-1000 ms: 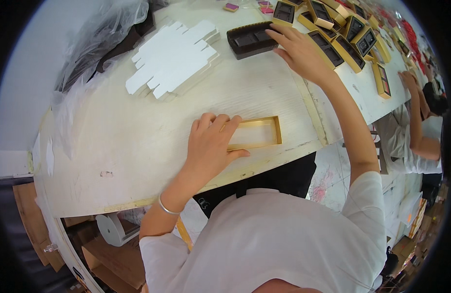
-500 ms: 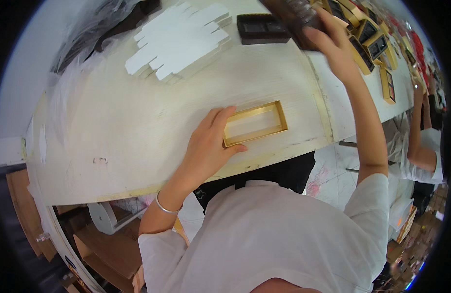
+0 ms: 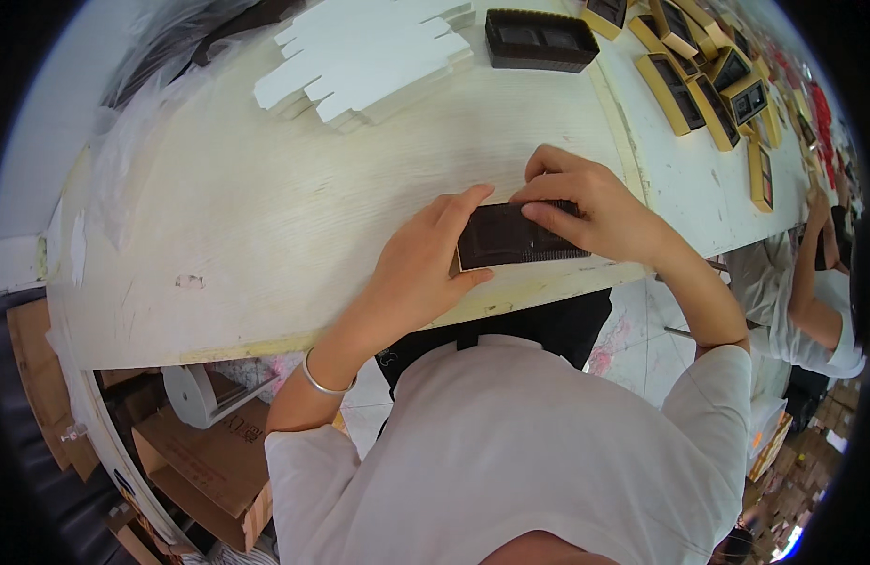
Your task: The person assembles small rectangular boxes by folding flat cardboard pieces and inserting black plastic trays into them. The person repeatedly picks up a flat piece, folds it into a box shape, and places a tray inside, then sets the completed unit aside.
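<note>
A dark brown plastic tray (image 3: 499, 235) with shallow compartments lies over the gold box in front of me, covering nearly all of it. My left hand (image 3: 418, 252) grips the left end of the box, thumb on the near side and fingers on the far side. Over the tray's right part, my right hand (image 3: 600, 209) is closed on it with thumb and bent fingers. Whether the tray is fully down inside the box I cannot tell. Farther off sits a stack of the same dark trays (image 3: 540, 42).
White flat cardboard blanks (image 3: 364, 52) are piled at the far left of the table (image 3: 247, 245), near clear plastic sheeting (image 3: 157, 127). Several gold boxes with dark trays (image 3: 675, 94) lie at the far right. Another person (image 3: 812, 320) is at the right. A brown carton (image 3: 204, 452) stands below the table's left side.
My right hand has come from the far tray stack down to the gold box, bringing a dark tray over it. The box was bare inside before. My left hand has stayed at its end.
</note>
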